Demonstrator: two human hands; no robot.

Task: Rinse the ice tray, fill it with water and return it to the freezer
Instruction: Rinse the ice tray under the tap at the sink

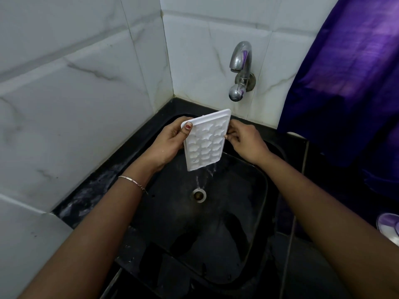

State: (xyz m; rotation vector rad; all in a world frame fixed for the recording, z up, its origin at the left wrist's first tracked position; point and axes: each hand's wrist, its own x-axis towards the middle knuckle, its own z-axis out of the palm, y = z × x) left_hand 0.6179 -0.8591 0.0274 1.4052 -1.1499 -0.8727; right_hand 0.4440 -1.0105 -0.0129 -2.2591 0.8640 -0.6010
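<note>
A white ice tray (205, 141) is held tilted over the black sink (254, 212), its near end lowered. Water runs off that lower edge and falls toward the drain (199, 194). My left hand (170, 141) grips the tray's left edge, thumb over the rim. My right hand (244, 141) pinches the right edge with its fingertips. The chrome tap (240, 70) sticks out of the tiled wall above the tray's far end; no stream shows from its spout.
White marble-look tiles line the walls to the left and behind. A purple cloth (349, 83) hangs at the right, above the black counter. A pale round object (389, 229) sits at the right edge. The counter left of the sink is wet.
</note>
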